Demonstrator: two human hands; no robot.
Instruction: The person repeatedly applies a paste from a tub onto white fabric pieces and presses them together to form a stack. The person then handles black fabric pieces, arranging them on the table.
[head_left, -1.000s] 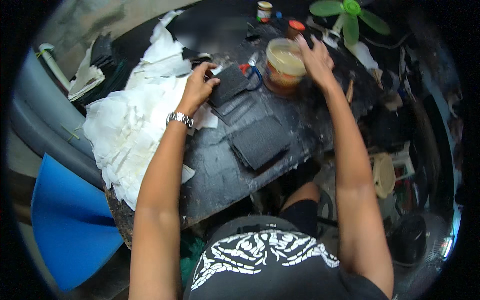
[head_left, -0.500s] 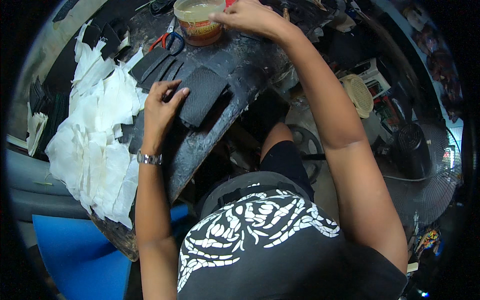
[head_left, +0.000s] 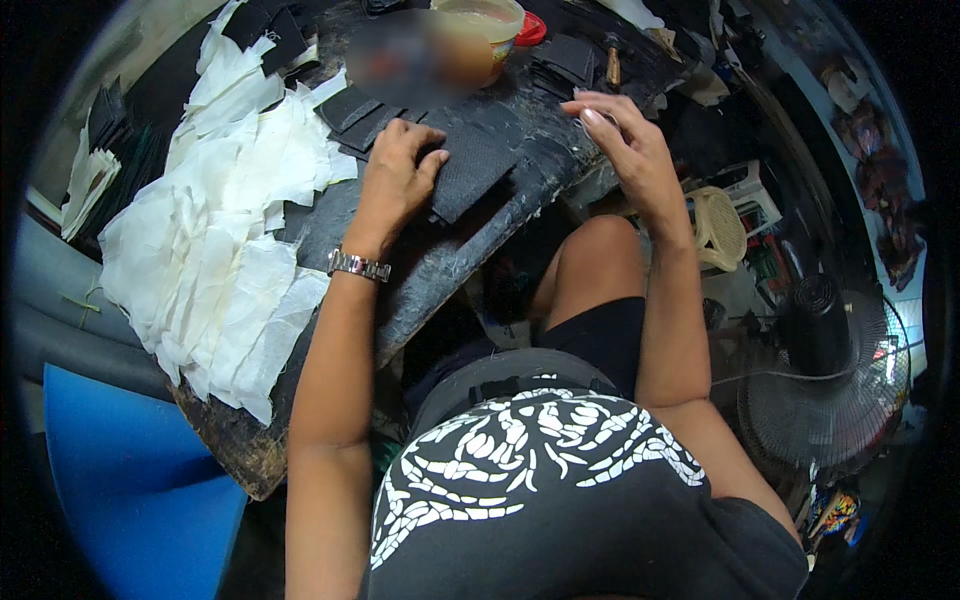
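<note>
We press our left hand (head_left: 400,175) flat, unclenched, on the dark, coarse-textured rectangular fabric piece (head_left: 478,165). Right of this piece, our right hand (head_left: 625,150) hovers open, grasping nothing.

Single head-worn fisheye view, upright, looking steeply down and close over the person's own chest and forearms onto the dark work board (head_left: 520,190), left hand (head_left: 395,180) and right hand (head_left: 625,150) mid-frame, edges bending and blacking out toward the rim; no second view overlaps it.

Two hands (head_left: 400,180), one tub (head_left: 480,25)
</note>
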